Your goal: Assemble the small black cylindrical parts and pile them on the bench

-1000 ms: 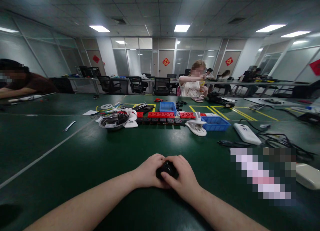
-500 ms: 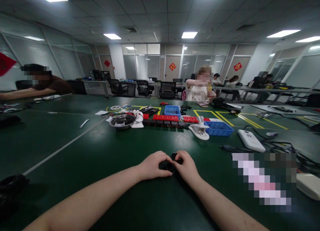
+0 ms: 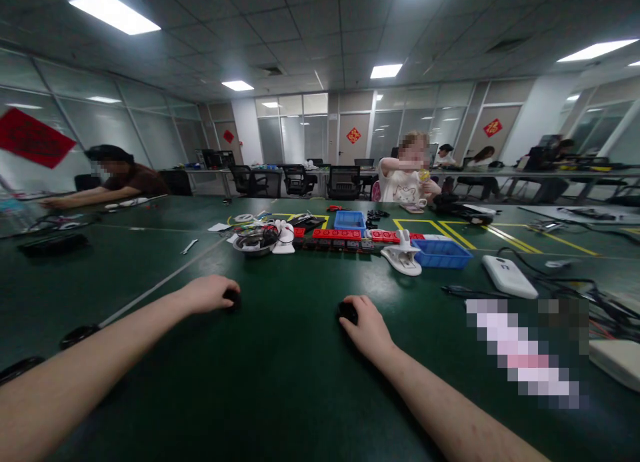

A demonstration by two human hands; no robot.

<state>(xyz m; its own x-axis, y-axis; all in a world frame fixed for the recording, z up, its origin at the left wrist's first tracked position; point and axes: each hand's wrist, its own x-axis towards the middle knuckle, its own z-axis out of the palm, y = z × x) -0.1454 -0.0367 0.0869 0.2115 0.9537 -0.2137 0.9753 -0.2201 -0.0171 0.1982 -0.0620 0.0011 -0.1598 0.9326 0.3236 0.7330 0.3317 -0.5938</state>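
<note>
My left hand [image 3: 209, 293] is closed on a small black round part [image 3: 231, 300] just above or on the green table [image 3: 285, 382], left of the middle; I cannot tell whether the part touches the surface. My right hand [image 3: 369, 325] grips another black round piece [image 3: 347, 311] with thumb and fingers, close to the tabletop. A wide gap separates the two hands. Fingers cover much of both pieces, so their exact kind does not show. Black rounded objects [image 3: 79, 337] lie beside my left forearm.
Further back stand a metal bowl of cables [image 3: 254, 247], a white clip stand [image 3: 403, 259], a blue bin [image 3: 443, 254] and a row of red-topped blocks [image 3: 337, 234]. A white power bank [image 3: 510, 277] and cables are at right. Other people [image 3: 407, 175] sit around.
My hands were together at the middle over the black pieces. The left has moved away to the left with one part; the right stays near its place with the other. The view has shifted slightly left.
</note>
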